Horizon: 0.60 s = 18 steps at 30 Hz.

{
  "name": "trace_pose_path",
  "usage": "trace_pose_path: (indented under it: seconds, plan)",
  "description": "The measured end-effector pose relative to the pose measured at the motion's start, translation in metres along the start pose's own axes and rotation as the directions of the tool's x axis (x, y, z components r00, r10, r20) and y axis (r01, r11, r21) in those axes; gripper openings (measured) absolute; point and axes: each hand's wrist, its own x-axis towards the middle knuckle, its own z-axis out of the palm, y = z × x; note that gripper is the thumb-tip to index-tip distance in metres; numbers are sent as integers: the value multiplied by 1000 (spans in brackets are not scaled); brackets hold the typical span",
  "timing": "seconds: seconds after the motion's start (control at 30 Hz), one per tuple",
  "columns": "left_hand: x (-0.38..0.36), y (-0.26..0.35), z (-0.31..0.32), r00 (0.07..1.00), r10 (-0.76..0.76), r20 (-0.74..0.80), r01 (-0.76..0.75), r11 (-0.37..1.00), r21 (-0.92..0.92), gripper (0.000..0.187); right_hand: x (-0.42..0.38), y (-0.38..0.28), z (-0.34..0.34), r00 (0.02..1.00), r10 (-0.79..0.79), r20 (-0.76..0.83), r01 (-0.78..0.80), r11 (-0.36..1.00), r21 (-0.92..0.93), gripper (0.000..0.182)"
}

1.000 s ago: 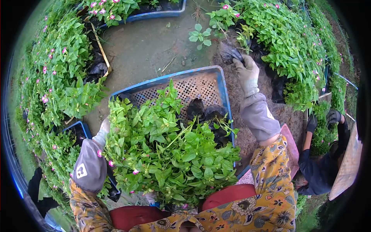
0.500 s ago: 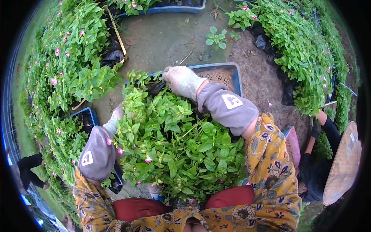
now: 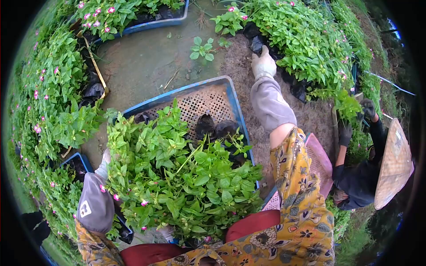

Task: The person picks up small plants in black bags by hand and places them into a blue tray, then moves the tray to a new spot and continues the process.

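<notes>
My right hand (image 3: 264, 64), in a whitish glove, reaches forward to the black plant bags (image 3: 257, 44) at the edge of the right-hand plant bed. Its fingers are apart near a bag, with nothing seen in them. At the left side of the crate, my gloved left hand (image 3: 104, 165) is partly covered by leaves, so its fingers are hidden. In front of me a blue-rimmed crate (image 3: 238, 104) holds leafy green plants (image 3: 177, 168) with a few pink flowers. Black bags (image 3: 205, 126) stand on its perforated tan floor.
Flowering plants (image 3: 49, 97) fill the left side, beside a yellowish edging strip (image 3: 96, 66). Another blue crate (image 3: 164, 23) with plants lies ahead. A pink crate (image 3: 320, 164) is at my right, near a co-worker in a conical hat (image 3: 395, 164). A small weed (image 3: 202, 48) grows from the ground.
My right hand has left the far edge of the plants in the crate and moved right and forward to the bed. The view has shifted, and more of the crate's floor shows.
</notes>
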Motion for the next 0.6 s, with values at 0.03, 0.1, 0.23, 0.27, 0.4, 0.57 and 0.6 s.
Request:
trace_pose_path:
  seconds: [0.03, 0.1, 0.23, 0.27, 0.4, 0.57, 0.6]
  plan:
    - [-2, 7, 15, 999, -51, 1, 51, 998, -44, 35, 6, 13, 9, 999, -35, 3, 35, 999, 15, 30]
    - [-10, 12, 38, 985, -103, -140, 88, 990, -108, 34, 13, 31, 17, 986, -164, 17, 162, 981, 104, 27]
    - [-9, 19, 49, 951, -202, -234, 139, 955, -260, 35, -11, 52, -25, 867, -276, 415, -8, 825, 565, 14]
    - [-10, 18, 52, 938, -234, -255, 152, 941, -303, 35, -17, 67, -50, 765, -286, 577, -71, 853, 516, 11]
    - [-7, 11, 53, 944, -225, -244, 148, 944, -296, 34, -9, 130, -116, 459, -285, 842, -160, 905, 394, 20]
    - [-1, 9, 56, 945, -222, -242, 151, 947, -282, 34, 0, 73, -59, 860, -174, 480, -156, 806, 571, 52]
    - [-3, 9, 56, 944, -221, -245, 151, 949, -277, 34, 10, 65, -34, 937, -202, 284, 97, 934, 345, 51]
